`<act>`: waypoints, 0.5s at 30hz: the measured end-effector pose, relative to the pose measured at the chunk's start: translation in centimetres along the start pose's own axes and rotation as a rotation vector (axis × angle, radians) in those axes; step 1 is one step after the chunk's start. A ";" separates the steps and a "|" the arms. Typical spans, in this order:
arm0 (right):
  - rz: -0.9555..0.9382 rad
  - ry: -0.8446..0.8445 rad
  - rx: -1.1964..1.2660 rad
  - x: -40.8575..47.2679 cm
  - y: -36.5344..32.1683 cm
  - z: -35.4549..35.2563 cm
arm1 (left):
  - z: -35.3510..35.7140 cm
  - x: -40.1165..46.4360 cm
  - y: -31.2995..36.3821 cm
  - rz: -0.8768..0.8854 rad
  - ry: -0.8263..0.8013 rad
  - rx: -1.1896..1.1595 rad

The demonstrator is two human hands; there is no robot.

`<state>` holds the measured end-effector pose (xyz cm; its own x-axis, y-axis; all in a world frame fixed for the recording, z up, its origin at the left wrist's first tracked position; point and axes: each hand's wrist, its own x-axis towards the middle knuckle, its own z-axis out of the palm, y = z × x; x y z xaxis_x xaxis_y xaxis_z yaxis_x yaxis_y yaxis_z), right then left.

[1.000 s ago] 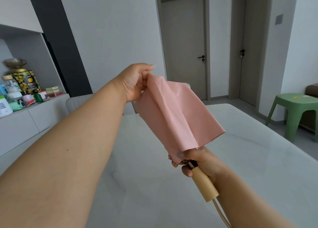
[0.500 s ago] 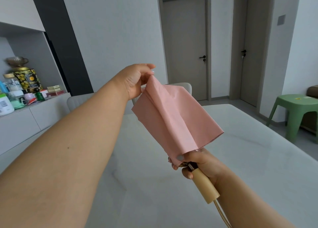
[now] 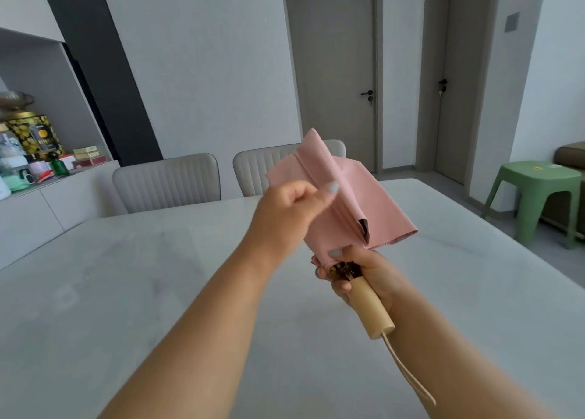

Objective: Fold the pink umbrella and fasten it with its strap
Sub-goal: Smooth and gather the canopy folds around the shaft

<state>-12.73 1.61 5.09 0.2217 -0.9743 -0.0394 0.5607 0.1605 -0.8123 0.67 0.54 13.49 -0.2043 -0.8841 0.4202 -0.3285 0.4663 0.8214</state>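
Pink umbrella (image 3: 364,197) is held in the air above the table (image 3: 158,292), between both hands: the right hand (image 3: 361,273) grips its base just above the wooden handle (image 3: 370,308), the left hand (image 3: 294,209) pinches a fold of the loose, unrolled canopy

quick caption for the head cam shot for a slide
Left hand pinches a fold of the pink umbrella while the right hand grips it above its wooden handle, over a pale table.
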 end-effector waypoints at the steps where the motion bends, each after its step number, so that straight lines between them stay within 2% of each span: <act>1: -0.003 0.005 -0.013 0.1 0.0 0.0 | 0.6 -0.8 -0.3 0.016 -0.073 0.050; 3: -0.023 0.010 -0.039 0.1 0.1 0.1 | 1.7 -1.6 -0.9 0.069 -0.103 0.189; 7: -0.035 0.030 -0.041 -0.1 0.3 0.4 | 3.0 -1.3 -1.2 0.282 0.055 0.457; 10: -0.031 0.015 -0.065 -0.3 0.3 0.5 | 3.2 -0.8 -1.1 0.387 0.128 0.572; 13: -0.015 0.004 -0.094 -0.2 0.3 0.4 | 3.0 -0.5 -0.8 0.423 0.078 0.608; 15: -0.004 0.003 -0.083 0.0 0.4 0.2 | 2.8 -0.4 -0.2 0.381 0.000 0.639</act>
<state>-12.37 1.72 4.86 0.2170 -0.9754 -0.0382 0.4935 0.1434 -0.8578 -1.77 0.85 12.11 -0.4111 -0.6577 0.6313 -0.7071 0.6671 0.2346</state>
